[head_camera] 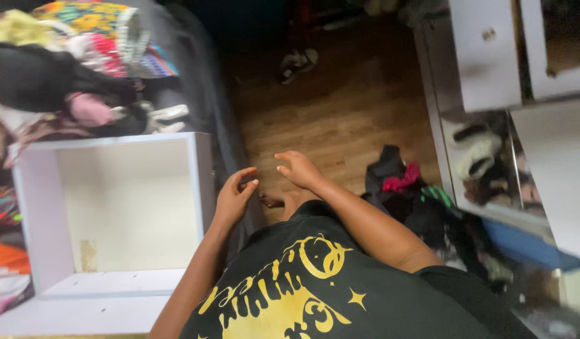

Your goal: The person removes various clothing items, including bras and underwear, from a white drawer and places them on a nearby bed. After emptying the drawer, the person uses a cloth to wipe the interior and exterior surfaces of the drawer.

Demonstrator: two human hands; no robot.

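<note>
We look down on a wooden floor of warm brown boards that runs up the middle of the room, and our black shirt with its yellow print fills the bottom of the view. To the right stands a white dresser with its drawers pulled out, one of them stuffed with clothes. To the left a white drawer lies empty on the edge of a bed, its pale bottom bare, and behind it sits a heap of bright, many-coloured laundry. A smaller pile of dark clothes (with a red and a green piece among them) lies on the floor against the dresser. A sandal rests farther off on the boards. Our left hand hovers just beside the drawer's right wall, fingers loosely curled and holding nothing. Our right hand hangs near it over the floor, palm down, fingers half bent, likewise empty; the two are close but apart.
</note>
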